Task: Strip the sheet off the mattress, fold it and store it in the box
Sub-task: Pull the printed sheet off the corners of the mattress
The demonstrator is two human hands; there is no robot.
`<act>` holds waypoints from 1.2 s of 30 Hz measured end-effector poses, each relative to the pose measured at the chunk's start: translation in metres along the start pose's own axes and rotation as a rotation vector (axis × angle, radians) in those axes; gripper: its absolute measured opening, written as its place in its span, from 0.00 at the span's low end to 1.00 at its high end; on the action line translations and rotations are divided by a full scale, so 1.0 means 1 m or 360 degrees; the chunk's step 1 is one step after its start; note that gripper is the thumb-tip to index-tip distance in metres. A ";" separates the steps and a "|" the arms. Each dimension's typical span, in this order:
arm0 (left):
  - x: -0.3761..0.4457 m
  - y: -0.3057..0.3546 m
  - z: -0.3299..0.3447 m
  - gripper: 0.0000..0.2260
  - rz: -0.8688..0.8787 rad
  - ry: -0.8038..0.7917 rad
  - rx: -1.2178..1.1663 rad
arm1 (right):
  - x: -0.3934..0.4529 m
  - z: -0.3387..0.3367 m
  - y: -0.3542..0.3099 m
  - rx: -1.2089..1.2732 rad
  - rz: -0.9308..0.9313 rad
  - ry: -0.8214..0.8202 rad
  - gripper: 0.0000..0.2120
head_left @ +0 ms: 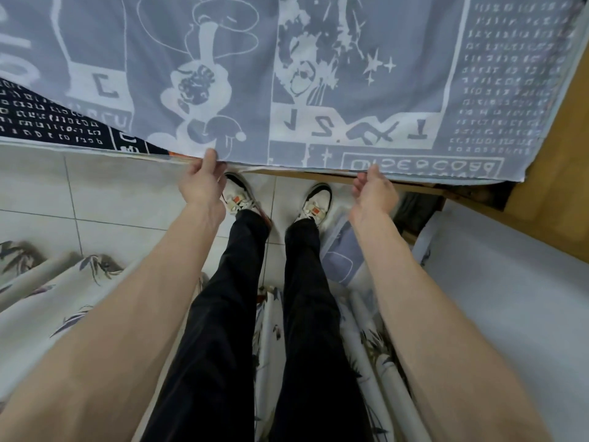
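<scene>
A pale tiled floor [105,199] was seen below, with leaf-printed fabric [57,291] heaped at its near left. The blue-grey printed sheet [318,74] was spread flat across the upper view, reverse side up, its near edge held level above the shoes [315,199]. That edge was pinched by the left hand [202,183] near the middle and by the right hand [374,189] further right; both grips were clenched on the hem. A dark patterned layer [47,122] showed under the sheet at the left edge. The stripping was judged done or nearly so, and a fold appeared under way; further folds and storage remained. No box could be identified.
</scene>
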State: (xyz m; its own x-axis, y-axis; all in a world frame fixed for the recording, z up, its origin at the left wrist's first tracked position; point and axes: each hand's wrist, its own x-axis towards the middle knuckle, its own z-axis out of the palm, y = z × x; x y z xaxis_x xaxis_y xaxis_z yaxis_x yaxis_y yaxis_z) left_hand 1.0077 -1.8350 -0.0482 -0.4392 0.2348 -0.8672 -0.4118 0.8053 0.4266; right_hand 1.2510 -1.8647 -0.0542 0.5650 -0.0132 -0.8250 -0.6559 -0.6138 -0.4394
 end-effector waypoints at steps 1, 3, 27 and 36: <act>0.003 0.001 -0.001 0.06 -0.0011 -0.0012 0.0014 | -0.001 0.001 0.001 0.0003 -0.0015 0.0010 0.07; 0.005 0.003 -0.004 0.06 -0.0013 0.0008 0.0022 | -0.003 0.004 0.004 0.0014 -0.0059 0.0024 0.07; 0.012 0.006 -0.005 0.07 -0.0063 0.0120 -0.0220 | -0.051 0.051 0.052 -0.0077 0.0055 -0.0186 0.08; 0.040 0.040 -0.034 0.10 0.0071 0.0319 -0.0396 | -0.084 0.081 0.081 -0.0284 0.0194 -0.0490 0.08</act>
State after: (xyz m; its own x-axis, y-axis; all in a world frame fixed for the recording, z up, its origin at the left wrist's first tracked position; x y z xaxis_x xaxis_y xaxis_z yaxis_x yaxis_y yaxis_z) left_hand 0.9469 -1.8122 -0.0569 -0.5997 0.1352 -0.7887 -0.5601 0.6330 0.5344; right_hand 1.1098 -1.8496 -0.0492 0.2936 0.1265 -0.9475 -0.5962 -0.7506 -0.2850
